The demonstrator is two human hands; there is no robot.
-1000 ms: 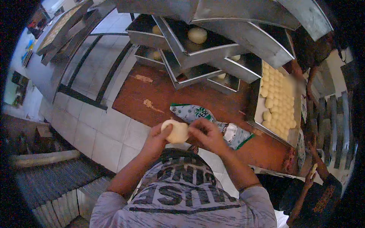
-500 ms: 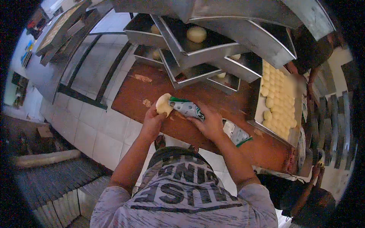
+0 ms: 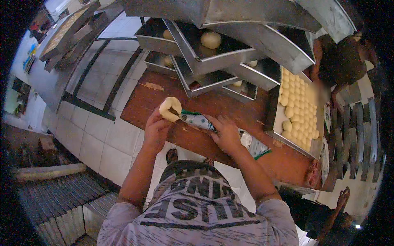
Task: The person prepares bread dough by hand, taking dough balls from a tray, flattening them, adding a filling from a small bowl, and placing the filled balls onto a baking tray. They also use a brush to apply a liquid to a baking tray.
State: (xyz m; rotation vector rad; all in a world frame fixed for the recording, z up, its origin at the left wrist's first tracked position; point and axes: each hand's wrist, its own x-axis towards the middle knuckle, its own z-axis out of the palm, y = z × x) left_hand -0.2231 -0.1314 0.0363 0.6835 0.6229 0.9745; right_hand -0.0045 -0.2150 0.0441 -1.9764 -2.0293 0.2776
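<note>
My left hand [image 3: 155, 129] is closed on a flattened piece of pale dough [image 3: 169, 104], cupped with its hollow up. Inside the hollow shows a dark brown filling [image 3: 174, 111]. My right hand [image 3: 225, 133] has its fingers over a white and green plastic piping bag [image 3: 194, 120], low over the brown table [image 3: 221, 110]. The bag's green-edged end points at the dough, a small gap apart. Beyond my right wrist another white and green plastic packet [image 3: 257, 146] lies on the table.
Deep metal trays [image 3: 221, 56] are stacked crosswise at the far side, some with single dough balls [image 3: 211, 40]. To the right stands a tray [image 3: 277, 135] full of dough balls [image 3: 298, 110]. Other people work at the right edge [image 3: 342, 61]; one reaches an arm [image 3: 334, 213] near the lower right.
The piping bag has drawn back from the dough and dropped toward the table with my right hand. My left hand has moved slightly left, and the dough now shows brown filling.
</note>
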